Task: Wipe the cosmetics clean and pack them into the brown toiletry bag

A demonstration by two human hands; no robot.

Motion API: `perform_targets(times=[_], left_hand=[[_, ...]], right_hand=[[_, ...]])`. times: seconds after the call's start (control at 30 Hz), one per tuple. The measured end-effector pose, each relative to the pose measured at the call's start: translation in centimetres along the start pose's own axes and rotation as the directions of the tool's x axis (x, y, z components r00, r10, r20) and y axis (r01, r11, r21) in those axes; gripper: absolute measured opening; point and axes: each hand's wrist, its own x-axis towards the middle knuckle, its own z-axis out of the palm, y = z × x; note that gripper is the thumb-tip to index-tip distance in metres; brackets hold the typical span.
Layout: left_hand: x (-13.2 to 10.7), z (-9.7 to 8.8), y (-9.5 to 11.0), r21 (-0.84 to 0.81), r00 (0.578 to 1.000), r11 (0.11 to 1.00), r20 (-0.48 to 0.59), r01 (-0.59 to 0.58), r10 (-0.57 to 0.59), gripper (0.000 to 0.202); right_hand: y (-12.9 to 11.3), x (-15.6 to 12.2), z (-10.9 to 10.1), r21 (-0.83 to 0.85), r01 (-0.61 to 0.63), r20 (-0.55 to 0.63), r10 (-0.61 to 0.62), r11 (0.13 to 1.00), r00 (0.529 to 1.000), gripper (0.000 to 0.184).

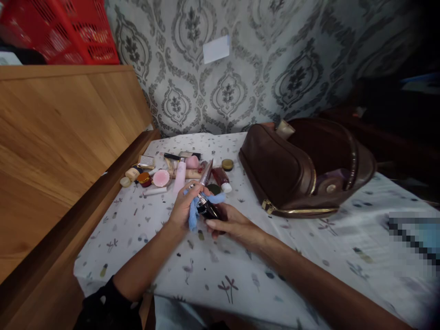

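Observation:
A glossy black bottle (207, 210) with a silvery neck is held tilted above the table between my two hands. Round its base my right hand (235, 222) is closed. My left hand (184, 204) pinches a light blue cloth (193, 216) against the bottle's neck end; part of the cloth drapes over the bottle toward the right. Just beyond my hands lie a pink tube (180, 174), a dark red tube with a white cap (222, 178), a round pink compact (161, 178) and several other cosmetics.
An open brown leather bag (275, 169) with gold zips stands on the right, things showing inside. A patterned white cloth (192, 270) covers the table. Wooden furniture (68, 114) borders the left side, with a red basket (68, 36) on top. Behind is a wallpapered wall (247, 59).

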Motion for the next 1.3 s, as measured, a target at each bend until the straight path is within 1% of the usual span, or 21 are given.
perform_targets(times=[0.1, 0.2, 0.3, 0.4, 0.57, 0.63, 0.7, 0.77, 0.83, 0.9, 0.93, 0.97, 1.1, 1.17, 1.23, 1.3], left_hand=[[0.0, 0.0, 0.3, -0.012, 0.999, 0.999, -0.030, 0.043, -0.043, 0.036], [0.0, -0.2, 0.4, -0.018, 0.997, 0.999, -0.067, 0.032, -0.034, 0.038], [0.1, -0.5, 0.1, -0.014, 0.999, 0.999, -0.030, 0.044, -0.044, 0.037], [0.1, -0.6, -0.2, -0.014, 1.000, 1.000, -0.007, 0.021, -0.021, 0.037], [0.1, -0.5, -0.3, -0.045, 0.999, 0.998, 0.006, 0.032, -0.032, 0.035], [0.1, -0.6, -0.2, -0.045, 0.999, 0.998, 0.009, 0.035, -0.035, 0.034], [0.1, -0.6, 0.0, -0.054, 0.999, 0.998, 0.018, 0.045, -0.044, 0.034], [0.0, -0.6, 0.2, -0.080, 0.997, 0.994, 0.023, 0.069, -0.067, 0.034], [0.0, -0.6, 0.4, -0.109, 0.998, 0.992, 0.004, 0.069, -0.069, 0.035], [0.1, -0.5, 0.5, -0.117, 0.999, 0.992, -0.023, 0.042, -0.045, 0.037], [0.1, -0.5, 0.5, -0.113, 0.999, 0.993, -0.030, 0.030, -0.034, 0.037], [0.1, -0.5, 0.5, -0.107, 0.999, 0.994, -0.029, 0.026, -0.030, 0.037], [0.2, -0.7, 0.2, -0.094, 0.999, 0.995, -0.019, 0.029, -0.031, 0.035], [0.2, -0.9, 0.1, -0.086, 0.999, 0.996, -0.009, 0.032, -0.033, 0.034], [0.2, -1.3, 0.2, -0.081, 0.999, 0.996, 0.012, 0.040, -0.039, 0.032], [0.1, -1.5, 0.4, -0.082, 0.998, 0.996, 0.040, 0.044, -0.041, 0.028]], right_hand=[[0.0, -0.2, -0.2, 0.093, -0.055, 0.071, 0.048, 0.994, 0.996, 0.052], [0.0, -0.2, -0.4, 0.103, -0.099, 0.096, 0.090, 0.990, 0.991, 0.053], [-0.1, -0.2, -0.4, 0.045, -0.073, 0.049, 0.070, 0.996, 0.996, 0.054], [-0.2, -0.2, -0.2, -0.004, -0.040, -0.001, 0.040, 0.999, 0.999, 0.057], [0.2, 0.0, 0.0, 0.001, -0.017, -0.026, 0.017, 1.000, 1.000, 0.068], [0.3, 0.0, 0.1, 0.002, -0.009, -0.041, 0.009, 1.000, 0.999, 0.066], [0.3, 0.0, 0.1, 0.032, -0.015, -0.042, 0.016, 0.999, 0.999, 0.060], [0.1, -0.1, 0.1, 0.084, -0.034, -0.004, 0.035, 0.996, 0.999, 0.053], [0.0, -0.3, 0.1, 0.124, -0.057, 0.063, 0.049, 0.991, 0.997, 0.047], [-0.1, -0.3, 0.2, 0.135, -0.071, 0.107, 0.056, 0.988, 0.993, 0.047], [-0.1, -0.3, 0.2, 0.130, -0.069, 0.107, 0.055, 0.989, 0.993, 0.048], [0.0, -0.3, 0.2, 0.119, -0.061, 0.090, 0.051, 0.991, 0.995, 0.049], [0.5, 0.0, 0.2, 0.021, -0.006, -0.049, 0.007, 1.000, 0.999, 0.062], [0.6, 0.0, 0.2, 0.005, 0.002, -0.063, -0.002, 1.000, 0.998, 0.057], [0.5, 0.0, 0.3, 0.053, -0.008, -0.017, 0.009, 0.999, 1.000, 0.051], [0.4, -0.1, 0.3, 0.128, -0.033, 0.054, 0.027, 0.991, 0.998, 0.047]])
